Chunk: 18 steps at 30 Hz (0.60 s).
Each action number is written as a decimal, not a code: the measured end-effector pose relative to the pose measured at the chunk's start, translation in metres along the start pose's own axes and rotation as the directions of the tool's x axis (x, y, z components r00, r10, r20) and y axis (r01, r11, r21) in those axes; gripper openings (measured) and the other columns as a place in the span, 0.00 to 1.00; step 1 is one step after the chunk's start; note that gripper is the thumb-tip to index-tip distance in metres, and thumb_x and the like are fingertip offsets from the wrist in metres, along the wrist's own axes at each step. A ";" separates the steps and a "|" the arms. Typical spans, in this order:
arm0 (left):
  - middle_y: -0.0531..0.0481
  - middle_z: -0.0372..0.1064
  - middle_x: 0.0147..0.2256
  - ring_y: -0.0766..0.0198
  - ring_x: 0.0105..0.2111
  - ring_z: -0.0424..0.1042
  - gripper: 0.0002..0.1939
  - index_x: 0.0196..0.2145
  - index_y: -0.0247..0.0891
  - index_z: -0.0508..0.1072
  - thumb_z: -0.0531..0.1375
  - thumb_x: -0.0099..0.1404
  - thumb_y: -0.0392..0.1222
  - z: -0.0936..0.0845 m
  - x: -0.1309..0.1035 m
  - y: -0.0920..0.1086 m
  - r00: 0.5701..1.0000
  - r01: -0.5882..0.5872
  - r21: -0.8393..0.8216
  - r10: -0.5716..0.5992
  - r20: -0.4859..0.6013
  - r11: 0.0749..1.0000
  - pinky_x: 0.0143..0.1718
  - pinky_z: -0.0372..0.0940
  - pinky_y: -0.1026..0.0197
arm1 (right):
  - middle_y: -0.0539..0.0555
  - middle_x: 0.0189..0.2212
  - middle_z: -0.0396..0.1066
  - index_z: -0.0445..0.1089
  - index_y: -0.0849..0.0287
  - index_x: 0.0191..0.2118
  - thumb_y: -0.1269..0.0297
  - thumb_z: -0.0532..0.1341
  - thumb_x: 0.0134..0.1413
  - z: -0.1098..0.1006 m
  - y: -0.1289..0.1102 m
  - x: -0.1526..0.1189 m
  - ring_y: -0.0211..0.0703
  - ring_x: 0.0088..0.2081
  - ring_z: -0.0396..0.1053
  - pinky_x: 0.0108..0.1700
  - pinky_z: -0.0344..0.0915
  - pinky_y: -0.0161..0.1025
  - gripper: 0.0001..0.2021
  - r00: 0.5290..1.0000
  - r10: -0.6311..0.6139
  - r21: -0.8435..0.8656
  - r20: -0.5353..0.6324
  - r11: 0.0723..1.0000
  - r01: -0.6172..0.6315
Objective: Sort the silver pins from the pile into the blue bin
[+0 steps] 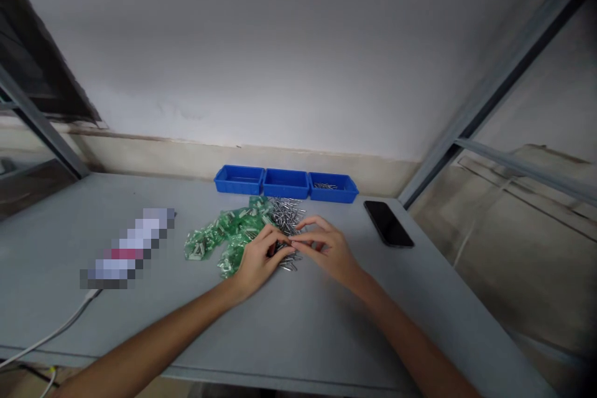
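Observation:
My left hand (260, 259) and my right hand (332, 250) meet fingertip to fingertip over the front of a pile of thin, shiny metal pins (285, 212). Both hands pinch with thumb and forefinger; whatever sits between the tips is too small to make out. The other fingers of my right hand are bent and slightly apart. Left of the pile, touching it, lie several green-tinted clear plastic bags (211, 233) with small pale and metallic pieces inside. My left hand partly covers the nearest bags and the lower part of the pile.
Behind the pile stand three blue bins in a row: left (239, 185), middle (285, 189) and right (342, 194), the right one holding metal pins. A black phone (388, 224) lies to the right. A blurred-out device (133, 245) with a white cable (69, 322) lies left on the grey table (280, 336).

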<state>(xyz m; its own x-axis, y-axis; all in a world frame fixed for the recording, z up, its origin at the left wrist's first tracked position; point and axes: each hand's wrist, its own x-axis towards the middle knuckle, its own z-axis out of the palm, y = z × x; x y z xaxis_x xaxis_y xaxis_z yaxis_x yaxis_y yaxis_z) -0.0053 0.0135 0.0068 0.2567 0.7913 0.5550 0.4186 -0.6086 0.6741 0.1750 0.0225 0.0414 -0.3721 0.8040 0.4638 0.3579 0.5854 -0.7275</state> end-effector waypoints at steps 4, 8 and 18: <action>0.49 0.64 0.32 0.66 0.30 0.65 0.09 0.37 0.37 0.73 0.57 0.62 0.44 -0.001 0.000 0.000 0.999 -0.032 -0.012 0.031 -0.032 0.999 0.30 0.62 0.65 | 0.53 0.43 0.66 0.75 0.48 0.36 0.62 0.61 0.51 -0.002 -0.003 -0.001 0.34 0.30 0.67 0.24 0.65 0.31 0.07 1.000 -0.004 -0.006 0.007 1.000 0.004; 0.48 0.64 0.32 0.67 0.29 0.65 0.09 0.35 0.36 0.73 0.56 0.64 0.42 0.000 0.000 -0.001 0.998 -0.063 -0.050 0.062 -0.013 0.997 0.28 0.62 0.66 | 0.52 0.43 0.66 0.75 0.48 0.35 0.62 0.61 0.51 0.001 -0.005 -0.002 0.31 0.26 0.65 0.22 0.64 0.30 0.06 0.999 -0.002 0.011 0.045 1.000 0.001; 0.51 0.62 0.29 0.69 0.27 0.63 0.05 0.32 0.36 0.72 0.57 0.62 0.38 -0.004 0.005 0.010 0.987 -0.034 -0.136 0.011 -0.163 0.990 0.25 0.60 0.67 | 0.53 0.43 0.67 0.75 0.51 0.36 0.61 0.63 0.48 -0.002 -0.002 0.000 0.31 0.24 0.65 0.21 0.64 0.31 0.08 0.984 0.151 -0.069 0.097 0.987 -0.144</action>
<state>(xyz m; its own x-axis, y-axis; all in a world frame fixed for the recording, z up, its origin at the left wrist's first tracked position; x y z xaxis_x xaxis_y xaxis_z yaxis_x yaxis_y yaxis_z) -0.0038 0.0112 0.0185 0.1163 0.7641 0.6345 0.2877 -0.6374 0.7148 0.1761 0.0219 0.0443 -0.3950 0.8690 0.2980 0.4657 0.4690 -0.7504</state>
